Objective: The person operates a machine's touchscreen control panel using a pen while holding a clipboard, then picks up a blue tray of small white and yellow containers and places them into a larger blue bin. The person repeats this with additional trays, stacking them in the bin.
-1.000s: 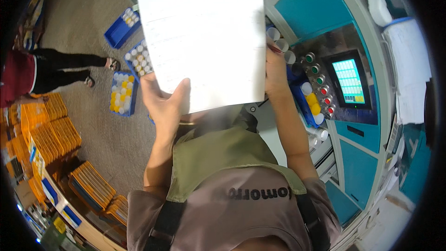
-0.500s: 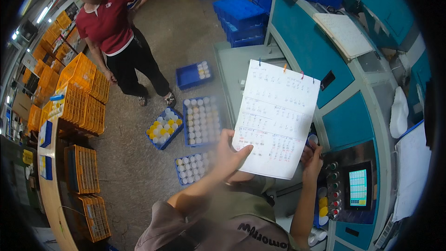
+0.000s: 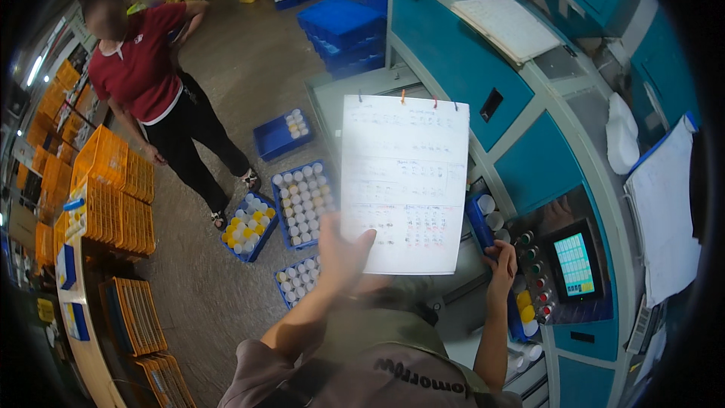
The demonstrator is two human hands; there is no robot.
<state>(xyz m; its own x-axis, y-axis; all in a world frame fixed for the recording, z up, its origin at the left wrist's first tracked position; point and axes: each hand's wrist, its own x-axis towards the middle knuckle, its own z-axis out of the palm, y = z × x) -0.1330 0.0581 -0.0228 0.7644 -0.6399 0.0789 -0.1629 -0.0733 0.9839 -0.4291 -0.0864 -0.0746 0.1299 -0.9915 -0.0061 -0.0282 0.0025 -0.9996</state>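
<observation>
Head view: left hand (image 3: 340,254) clamped on paper (image 3: 408,181) at its left edge; right hand (image 3: 501,261), grip unclear, across a gap.

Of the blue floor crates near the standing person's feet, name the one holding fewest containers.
Of that group, the crate farthest from your left hand: its containers cluster at one end, while the others look packed.

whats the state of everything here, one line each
handwritten sheets, held up, written side visible
left hand, gripping the sheets' lower left
right hand, fingers curled, contents unclear
touchscreen, lit
round push buttons, can't tell if lit
blue crate of white and yellow containers, filled
orange crates, stacked
far blue crates, stacked
co-worker, standing
</observation>
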